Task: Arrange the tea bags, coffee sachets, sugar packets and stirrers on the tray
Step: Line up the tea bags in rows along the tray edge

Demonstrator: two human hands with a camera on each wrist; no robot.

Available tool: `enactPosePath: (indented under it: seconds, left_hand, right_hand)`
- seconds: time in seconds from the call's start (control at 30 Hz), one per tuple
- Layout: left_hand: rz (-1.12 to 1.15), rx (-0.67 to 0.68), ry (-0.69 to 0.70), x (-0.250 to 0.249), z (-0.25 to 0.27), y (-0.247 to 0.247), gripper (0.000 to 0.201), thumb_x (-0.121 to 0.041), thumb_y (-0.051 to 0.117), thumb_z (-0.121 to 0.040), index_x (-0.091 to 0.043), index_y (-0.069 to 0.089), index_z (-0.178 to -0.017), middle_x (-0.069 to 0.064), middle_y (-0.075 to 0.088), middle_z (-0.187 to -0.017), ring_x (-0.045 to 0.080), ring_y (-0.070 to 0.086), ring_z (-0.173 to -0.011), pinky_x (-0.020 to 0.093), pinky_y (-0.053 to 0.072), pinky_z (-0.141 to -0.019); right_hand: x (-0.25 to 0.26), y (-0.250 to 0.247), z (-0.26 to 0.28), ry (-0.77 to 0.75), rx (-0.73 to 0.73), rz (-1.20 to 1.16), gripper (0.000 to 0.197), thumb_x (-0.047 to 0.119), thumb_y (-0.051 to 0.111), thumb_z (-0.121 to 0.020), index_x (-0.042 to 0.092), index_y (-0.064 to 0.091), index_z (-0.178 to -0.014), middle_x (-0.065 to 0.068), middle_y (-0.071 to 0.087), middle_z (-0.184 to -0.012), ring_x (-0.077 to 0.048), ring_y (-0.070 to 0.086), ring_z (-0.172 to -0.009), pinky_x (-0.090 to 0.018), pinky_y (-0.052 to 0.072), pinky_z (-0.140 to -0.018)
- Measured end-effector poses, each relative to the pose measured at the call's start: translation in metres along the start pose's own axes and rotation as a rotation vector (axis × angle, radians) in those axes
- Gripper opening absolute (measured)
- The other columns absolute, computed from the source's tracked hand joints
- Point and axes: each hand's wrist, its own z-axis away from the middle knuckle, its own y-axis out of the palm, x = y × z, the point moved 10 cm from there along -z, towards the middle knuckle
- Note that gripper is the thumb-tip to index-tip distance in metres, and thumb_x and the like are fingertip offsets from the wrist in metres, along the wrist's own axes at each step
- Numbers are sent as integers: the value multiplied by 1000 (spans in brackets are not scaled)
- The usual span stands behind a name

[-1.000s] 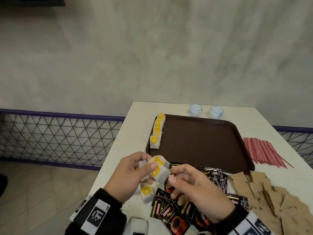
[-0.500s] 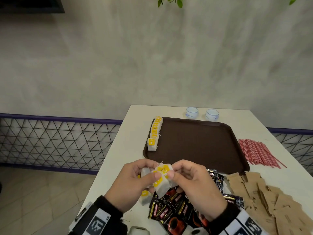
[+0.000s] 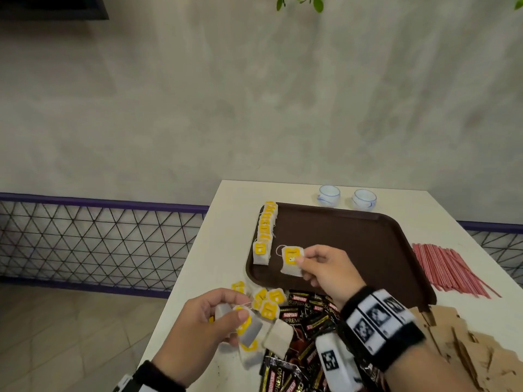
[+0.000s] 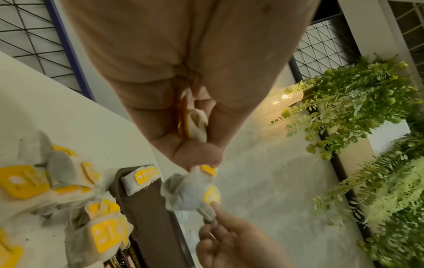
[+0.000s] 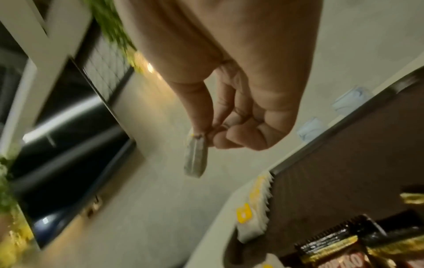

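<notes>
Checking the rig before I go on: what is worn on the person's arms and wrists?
Both hands, left hand and right hand, are bare. Each wrist carries a black band with white panels printed with black square markers. A white camera block with another marker sits under the right wrist.

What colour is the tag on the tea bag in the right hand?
Yellow, on the tea bag pinched by the right hand; head view.

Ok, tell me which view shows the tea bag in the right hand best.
The head view: the tea bag faces the camera, yellow tag and string visible, pinched by the right hand over the tray. The right wrist view shows it edge-on and blurred. The left wrist view shows it blurred.
</notes>
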Motion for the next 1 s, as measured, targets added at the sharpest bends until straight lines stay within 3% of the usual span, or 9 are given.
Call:
enactPosePath:
  seconds: [0.1, 0.2, 0.3, 0.4, 0.5, 0.67, 0.8, 0.9, 1.0]
  left_hand:
    - [13, -19, -33, 11, -7, -11, 9, 4, 72, -76, -6, 74, -78, 8, 56, -55, 18, 49, -44, 22, 46, -45]
    - [-10, -24, -42, 15, -15, -19, 9, -9, 78, -68, -9, 74, -77, 12, 54, -56, 20, 51, -46, 22, 46, -46]
    - [-1, -57, -66, 23, -23, -30, 17, -15, 74, -59, -9, 74, -75, 11, 54, -57, 21, 51, -45, 22, 46, -46]
    - [-2, -51, -72, 26, -29, -35, 14, -14, 76, -62, -10, 74, -76, 10, 56, -59, 21, 51, -47, 23, 47, -48]
    - [1, -49, -62, 26, -33, -38, 12, -12, 76, -67, -9, 73, -78, 11, 60, -61, 20, 51, -47, 24, 47, -47]
    - [-12, -54, -18, 24, -41, -38, 8, -1, 75, -75, -4, 72, -82, 12, 60, -64, 17, 50, -47, 22, 47, -46]
    - [-20, -61, 1, 19, -49, -34, 8, 3, 67, -79, -1, 70, -85, 10, 58, -63, 14, 51, -46, 20, 47, -47]
    - [-2, -60, -5, 15, -56, -29, 8, -4, 75, -76, -6, 71, -82, 13, 59, -67, 16, 54, -49, 21, 48, -48]
    - [12, -53, -6, 14, -61, -24, 15, -16, 72, -67, -10, 72, -81, 12, 59, -68, 16, 55, -51, 22, 49, -49]
  right_hand:
    - [-18, 26, -51, 72, 26, 155, 15, 9, 68, -85, 16, 62, -72, -5, 66, -69, -9, 53, -51, -14, 40, -42]
    - [-39, 49, -95, 135, 21, 285, 20, 13, 71, -81, 20, 60, -65, -8, 72, -81, -12, 55, -58, -20, 40, -50]
    - [-50, 70, -119, 205, 28, 371, 25, 9, 71, -82, 20, 58, -63, -3, 64, -71, -13, 53, -59, -20, 43, -53]
    - [-52, 79, -132, 250, 28, 473, 8, 14, 71, -82, 10, 68, -88, -10, 70, -91, -25, 68, -86, -31, 57, -79]
    - [-60, 84, -139, 270, 72, 519, 34, 17, 66, -83, 4, 64, -115, -17, 66, -114, -31, 65, -106, -39, 54, -91]
    - [-64, 79, -140, 300, 10, 550, 25, 14, 69, -79, 4, 67, -101, -15, 71, -100, -30, 70, -92, -40, 59, -82]
    - [-43, 66, -133, 202, -1, 519, 25, 22, 74, -79, 10, 62, -97, -13, 68, -100, -29, 67, -95, -40, 57, -85]
    - [-20, 62, -118, 100, 71, 444, 20, 26, 75, -78, 20, 57, -82, -6, 65, -92, -21, 62, -80, -34, 54, -72]
    - [8, 69, -87, 5, 231, 380, 18, 28, 74, -80, 19, 60, -85, -5, 64, -84, -18, 61, -72, -26, 47, -59]
